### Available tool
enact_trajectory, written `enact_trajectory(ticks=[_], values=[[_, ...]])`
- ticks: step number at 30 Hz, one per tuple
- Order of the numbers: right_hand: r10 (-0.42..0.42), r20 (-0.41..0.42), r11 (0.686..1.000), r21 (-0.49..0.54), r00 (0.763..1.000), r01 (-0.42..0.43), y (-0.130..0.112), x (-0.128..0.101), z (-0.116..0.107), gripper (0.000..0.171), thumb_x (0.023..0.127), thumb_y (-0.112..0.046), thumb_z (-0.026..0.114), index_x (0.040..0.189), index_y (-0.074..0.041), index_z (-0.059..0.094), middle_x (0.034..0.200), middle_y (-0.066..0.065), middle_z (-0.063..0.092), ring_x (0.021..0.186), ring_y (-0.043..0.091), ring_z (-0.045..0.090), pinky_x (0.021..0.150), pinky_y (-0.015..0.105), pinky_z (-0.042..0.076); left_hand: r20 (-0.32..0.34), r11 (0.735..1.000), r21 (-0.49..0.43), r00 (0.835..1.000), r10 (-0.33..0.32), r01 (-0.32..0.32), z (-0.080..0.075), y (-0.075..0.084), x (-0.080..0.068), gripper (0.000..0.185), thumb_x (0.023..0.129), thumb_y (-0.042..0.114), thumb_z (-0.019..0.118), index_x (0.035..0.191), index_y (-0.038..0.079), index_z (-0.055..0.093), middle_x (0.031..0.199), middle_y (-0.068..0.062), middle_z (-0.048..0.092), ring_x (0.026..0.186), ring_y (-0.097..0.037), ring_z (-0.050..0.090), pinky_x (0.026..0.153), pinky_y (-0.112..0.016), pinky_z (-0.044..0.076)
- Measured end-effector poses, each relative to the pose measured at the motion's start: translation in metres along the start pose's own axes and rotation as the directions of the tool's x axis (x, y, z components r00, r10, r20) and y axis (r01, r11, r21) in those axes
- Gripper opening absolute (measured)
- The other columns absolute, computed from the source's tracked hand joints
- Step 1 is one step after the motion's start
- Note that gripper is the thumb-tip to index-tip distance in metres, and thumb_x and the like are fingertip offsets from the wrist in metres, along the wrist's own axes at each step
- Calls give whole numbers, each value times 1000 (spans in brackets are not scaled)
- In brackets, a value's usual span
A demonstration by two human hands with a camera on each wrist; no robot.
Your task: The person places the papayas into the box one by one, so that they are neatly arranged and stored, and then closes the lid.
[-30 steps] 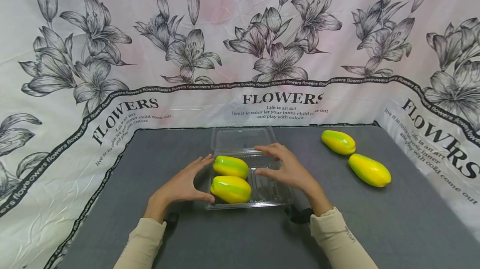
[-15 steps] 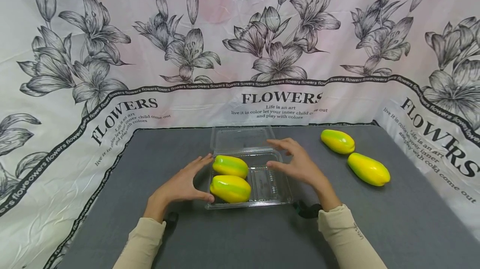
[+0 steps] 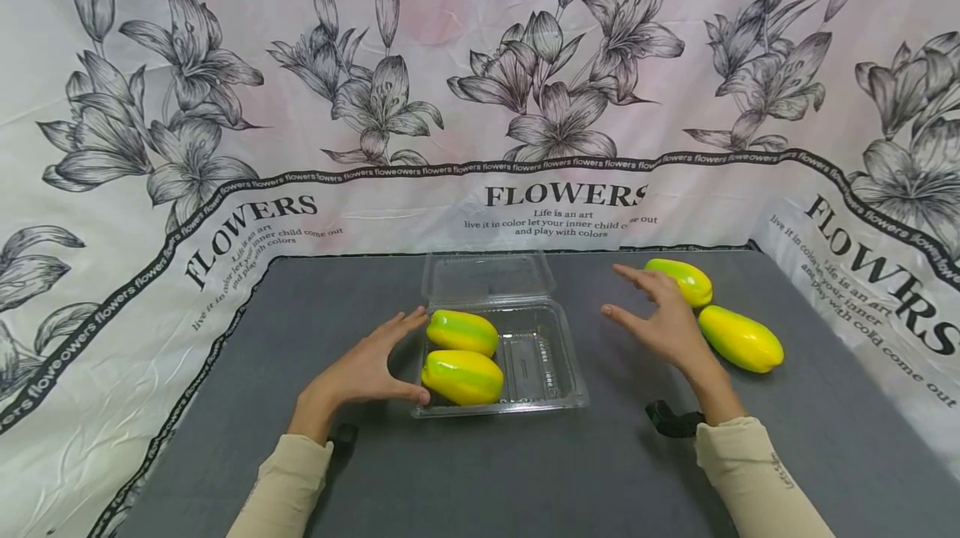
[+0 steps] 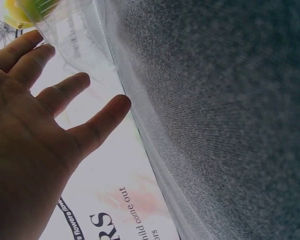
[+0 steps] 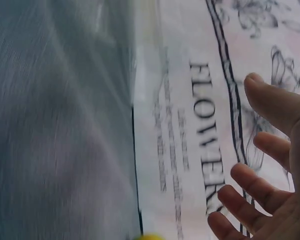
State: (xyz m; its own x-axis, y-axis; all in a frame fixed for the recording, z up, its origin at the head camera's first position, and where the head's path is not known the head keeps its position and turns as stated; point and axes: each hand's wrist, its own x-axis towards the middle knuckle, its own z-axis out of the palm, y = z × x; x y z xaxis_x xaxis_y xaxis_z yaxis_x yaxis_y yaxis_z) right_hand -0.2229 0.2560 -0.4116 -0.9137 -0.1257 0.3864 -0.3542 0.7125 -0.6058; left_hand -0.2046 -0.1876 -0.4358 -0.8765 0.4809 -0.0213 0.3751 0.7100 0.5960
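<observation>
**A:** In the middle of the grey table [image 3: 300, 338] sits a clear plastic clamshell box [image 3: 540, 371], its lid [image 3: 487, 278] folded back toward the far side. What is inside?

**B:** Two yellow-green peppers, both in the left half of the tray: the far pepper [image 3: 462, 332] and the near pepper [image 3: 462, 377], lying side by side and touching or nearly so. The right half holds nothing but its ribbed floor.

**A:** And the left hand [image 3: 365, 369]?

**B:** It rests at the box's left edge, fingers spread and relaxed. The thumb lies along the near-left corner by the near pepper, and the fingertips reach up to the far-left corner. The left wrist view shows the straight fingers [image 4: 65, 92] against the clear plastic wall [image 4: 85, 40]. It grips nothing.

**A:** The right hand [image 3: 663, 323]?

**B:** It hovers to the right of the box, apart from it, palm turned leftward, fingers straight and parted. The right wrist view confirms the spread fingers [image 5: 262, 187], holding nothing.

**A:** What lies near it?

**B:** Two more peppers loose on the table at the far right: one [image 3: 684, 279] just behind the fingertips, another [image 3: 741, 339] just right of the hand. Whether the hand touches either, I cannot tell. A floral cloth printed FLOWERS [image 3: 562, 196] hangs behind the table.
</observation>
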Motion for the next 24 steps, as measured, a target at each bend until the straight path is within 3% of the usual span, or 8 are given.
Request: enact_trajectory(ticks=[4,9,20,24], values=[[42,-46,999,-29,998,-43,17,-7,-18,66,82,-37,77,140,-19,52,139,18,53,127,39,41,100,63,32,-7,1000,3,1000,2,-2,1,-1,1,113,61,66,80,153,36,23,162,16,14,152,-31,10,110,-70,23],[111,-70,990,-75,991,-116,36,-19,-42,66,83,-38,75,140,-13,52,138,23,49,125,43,38,93,62,33,-12,1000,4,1000,7,-7,2,-1,2,113,61,66,80,153,36,23,161,17,15,152,-31,10,110,-70,23],[215,5,951,-228,977,-208,75,-39,-78,74,86,-47,69,144,-9,44,140,34,39,121,55,30,88,66,24,-9,1000,0,1000,-11,11,2,1,2,112,61,64,81,153,36,22,161,17,13,152,-30,10,110,-70,23],[235,35,950,-221,971,-222,86,-45,-85,74,87,-46,67,146,-9,42,141,35,39,123,57,30,88,67,24,-8,1000,-3,1000,-11,11,3,1,2,112,62,64,81,153,35,23,162,17,14,152,-31,9,110,-70,22]])
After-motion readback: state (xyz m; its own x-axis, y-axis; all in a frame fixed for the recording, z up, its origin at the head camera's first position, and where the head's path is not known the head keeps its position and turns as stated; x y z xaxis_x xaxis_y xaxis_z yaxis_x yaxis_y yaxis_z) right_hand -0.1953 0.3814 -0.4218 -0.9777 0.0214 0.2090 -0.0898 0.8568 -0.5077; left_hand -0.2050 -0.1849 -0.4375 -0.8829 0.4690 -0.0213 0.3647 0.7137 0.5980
